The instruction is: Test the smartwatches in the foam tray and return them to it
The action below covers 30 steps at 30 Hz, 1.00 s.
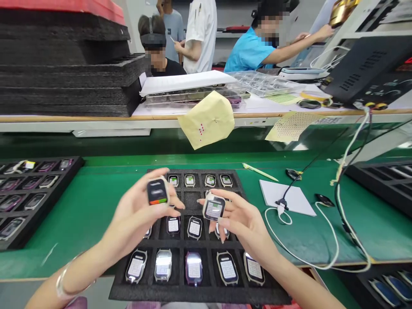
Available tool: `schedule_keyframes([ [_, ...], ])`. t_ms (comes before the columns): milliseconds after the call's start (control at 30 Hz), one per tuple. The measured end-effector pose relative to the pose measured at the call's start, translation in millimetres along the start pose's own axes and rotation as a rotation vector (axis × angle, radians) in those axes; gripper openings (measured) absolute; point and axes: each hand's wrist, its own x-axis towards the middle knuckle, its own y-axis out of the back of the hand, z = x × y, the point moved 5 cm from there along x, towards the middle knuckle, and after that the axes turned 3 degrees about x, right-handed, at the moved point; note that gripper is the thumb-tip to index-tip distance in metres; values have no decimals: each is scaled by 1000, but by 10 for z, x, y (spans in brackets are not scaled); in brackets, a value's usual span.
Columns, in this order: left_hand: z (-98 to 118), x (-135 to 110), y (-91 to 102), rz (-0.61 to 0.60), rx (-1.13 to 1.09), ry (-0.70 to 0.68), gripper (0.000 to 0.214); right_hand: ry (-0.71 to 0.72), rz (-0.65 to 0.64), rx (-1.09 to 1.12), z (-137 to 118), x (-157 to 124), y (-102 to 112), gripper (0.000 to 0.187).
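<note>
My left hand (137, 214) is raised over the green bench and its fingers grip a small smartwatch body (157, 191) with a dark screen showing a red and green bar. My right hand (240, 219) pinches a second watch body (213, 208) whose screen is lit white. Both hands hover above a black foam tray (180, 292) with rows of pockets. Several more watch bodies with lit screens lie in those pockets.
Another black foam tray (75, 165) of watch bodies lies at the left. A white notepad (286, 197), a pen (259, 171) and white and black cables (334, 240) lie at the right. Stacked foam (64, 64) and clear trays sit on the back shelf. Other people work beyond it.
</note>
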Motion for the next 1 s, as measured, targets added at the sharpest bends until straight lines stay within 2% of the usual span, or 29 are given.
schedule_keyframes([
  [133, -423, 112, -82, -122, 25, 139, 54, 5, 0, -50, 6, -5, 14, 42],
  [233, -562, 134, -111, -175, 34, 112, 57, 25, 37, -117, -7, 11, 25, 35],
  [433, -580, 90, -143, -302, -64, 81, 57, 37, 125, -199, -10, 21, 29, 19],
  [533, -579, 99, -126, -285, -43, 97, 49, 45, 105, -222, -16, -4, 35, 18],
  [633, -555, 121, -96, -243, -13, 89, 43, 45, 45, -225, -23, -29, 53, 22],
  [767, -535, 134, -68, -231, -3, 73, 47, 9, -48, -190, 4, -50, 42, 38],
  [900, -524, 123, -73, -252, -18, 47, 57, -15, -28, -185, 17, -62, 5, 37],
  [1000, -519, 115, -78, -223, 21, 28, 66, -30, -48, -167, 4, -74, -36, 41],
])
